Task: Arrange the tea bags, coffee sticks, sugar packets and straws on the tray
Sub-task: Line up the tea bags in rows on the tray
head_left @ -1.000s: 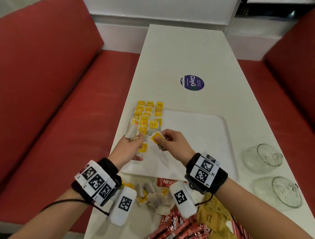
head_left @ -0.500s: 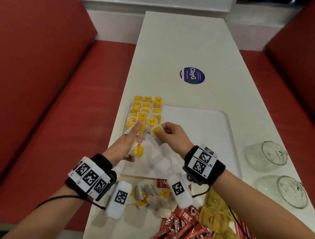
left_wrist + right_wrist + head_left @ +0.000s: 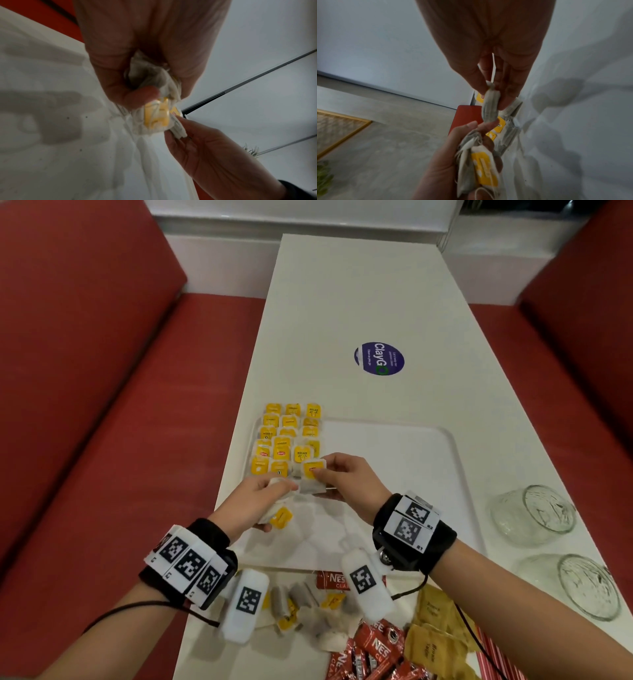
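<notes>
Right hand [image 3: 346, 474] has carried its pinched tea bag [image 3: 313, 470] up beside the yellow rows at the tray [image 3: 411, 460] centre-left, left hand [image 3: 260, 501] clutches a spare bunch [image 3: 479, 169]; tea-bag step, next needs laying it flush in line.

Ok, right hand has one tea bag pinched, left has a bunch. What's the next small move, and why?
Probably set the single tea bag down at the near right end of the yellow rows on the tray. The right hand pinches it just above that spot, and the left hand grips a bunch of more.
</notes>
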A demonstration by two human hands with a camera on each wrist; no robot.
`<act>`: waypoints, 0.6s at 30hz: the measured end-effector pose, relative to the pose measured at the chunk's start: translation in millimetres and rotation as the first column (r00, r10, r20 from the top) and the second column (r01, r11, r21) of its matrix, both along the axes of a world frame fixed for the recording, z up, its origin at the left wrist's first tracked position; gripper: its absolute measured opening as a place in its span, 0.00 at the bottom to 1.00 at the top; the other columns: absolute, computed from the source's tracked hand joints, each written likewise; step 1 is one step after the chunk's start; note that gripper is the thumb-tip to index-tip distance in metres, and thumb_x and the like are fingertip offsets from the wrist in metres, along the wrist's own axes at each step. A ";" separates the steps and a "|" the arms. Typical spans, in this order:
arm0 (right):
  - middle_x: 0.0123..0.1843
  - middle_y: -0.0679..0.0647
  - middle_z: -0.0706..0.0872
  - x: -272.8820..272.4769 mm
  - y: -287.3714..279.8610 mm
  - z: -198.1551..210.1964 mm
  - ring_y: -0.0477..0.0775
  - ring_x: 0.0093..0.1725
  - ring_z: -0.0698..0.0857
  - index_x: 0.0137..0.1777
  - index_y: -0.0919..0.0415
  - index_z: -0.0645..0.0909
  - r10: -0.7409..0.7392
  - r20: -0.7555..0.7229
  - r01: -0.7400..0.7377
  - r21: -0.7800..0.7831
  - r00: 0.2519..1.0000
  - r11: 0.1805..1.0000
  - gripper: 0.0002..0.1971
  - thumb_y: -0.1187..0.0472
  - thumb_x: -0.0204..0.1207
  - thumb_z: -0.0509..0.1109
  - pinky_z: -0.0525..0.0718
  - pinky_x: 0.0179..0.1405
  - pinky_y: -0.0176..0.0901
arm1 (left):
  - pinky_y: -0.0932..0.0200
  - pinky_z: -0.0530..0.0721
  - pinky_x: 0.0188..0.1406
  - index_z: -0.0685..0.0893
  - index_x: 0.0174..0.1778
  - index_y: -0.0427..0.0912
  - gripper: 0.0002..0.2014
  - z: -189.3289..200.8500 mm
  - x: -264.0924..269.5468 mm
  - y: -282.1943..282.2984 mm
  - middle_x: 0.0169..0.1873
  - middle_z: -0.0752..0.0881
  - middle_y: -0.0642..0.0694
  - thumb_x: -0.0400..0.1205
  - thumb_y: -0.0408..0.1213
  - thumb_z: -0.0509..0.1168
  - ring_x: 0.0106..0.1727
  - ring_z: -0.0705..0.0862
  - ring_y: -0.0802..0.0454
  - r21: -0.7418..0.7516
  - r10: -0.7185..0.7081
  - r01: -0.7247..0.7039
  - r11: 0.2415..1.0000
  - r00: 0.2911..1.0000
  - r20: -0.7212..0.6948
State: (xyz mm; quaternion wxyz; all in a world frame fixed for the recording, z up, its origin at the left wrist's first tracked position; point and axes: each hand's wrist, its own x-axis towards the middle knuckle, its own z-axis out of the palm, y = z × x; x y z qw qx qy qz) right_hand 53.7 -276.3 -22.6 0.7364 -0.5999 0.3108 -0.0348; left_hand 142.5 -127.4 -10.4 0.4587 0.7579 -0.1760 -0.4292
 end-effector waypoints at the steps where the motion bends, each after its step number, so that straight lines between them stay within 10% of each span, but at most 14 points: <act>1: 0.39 0.57 0.83 1.2 -0.9 -0.8 0.52 0.38 0.84 0.42 0.62 0.79 -0.001 -0.006 0.001 0.011 1.000 1.000 0.05 0.70 0.78 0.67 0.88 0.40 0.39 | 0.63 0.76 0.19 0.86 0.49 0.49 0.09 -1.5 0.9 -1.6 0.29 0.78 0.49 0.84 0.43 0.61 0.27 0.78 0.56 0.016 -0.015 0.015 1.000 1.000 0.011; 10: 0.34 0.53 0.82 16.4 -6.0 -13.4 0.46 0.33 0.80 0.38 0.57 0.79 0.053 -0.064 -0.064 -0.187 0.997 0.980 0.08 0.69 0.72 0.74 0.81 0.33 0.32 | 0.59 0.76 0.21 0.73 0.64 0.48 0.13 -3.2 -5.6 -1.2 0.39 0.76 0.50 0.85 0.45 0.58 0.28 0.78 0.60 0.183 -0.276 0.232 0.955 0.923 0.270; 14: 0.29 0.51 0.81 23.1 -5.6 -22.5 0.42 0.27 0.80 0.36 0.56 0.79 0.071 -0.070 -0.085 -0.239 0.995 0.967 0.09 0.69 0.72 0.75 0.83 0.33 0.34 | 0.52 0.79 0.36 0.67 0.69 0.48 0.19 -5.4 -8.5 2.8 0.38 0.73 0.51 0.84 0.47 0.58 0.39 0.82 0.45 0.307 -0.379 0.288 0.907 0.877 0.296; 18: 0.29 0.52 0.81 27.2 -5.3 -29.0 0.45 0.28 0.80 0.36 0.57 0.78 0.059 -0.079 -0.079 -0.283 0.995 0.956 0.10 0.69 0.72 0.75 0.83 0.32 0.37 | 0.61 0.72 0.30 0.66 0.74 0.49 0.21 -11.4 -7.6 3.4 0.36 0.77 0.48 0.85 0.46 0.56 0.27 0.76 0.57 0.343 -0.438 0.327 0.881 0.836 0.329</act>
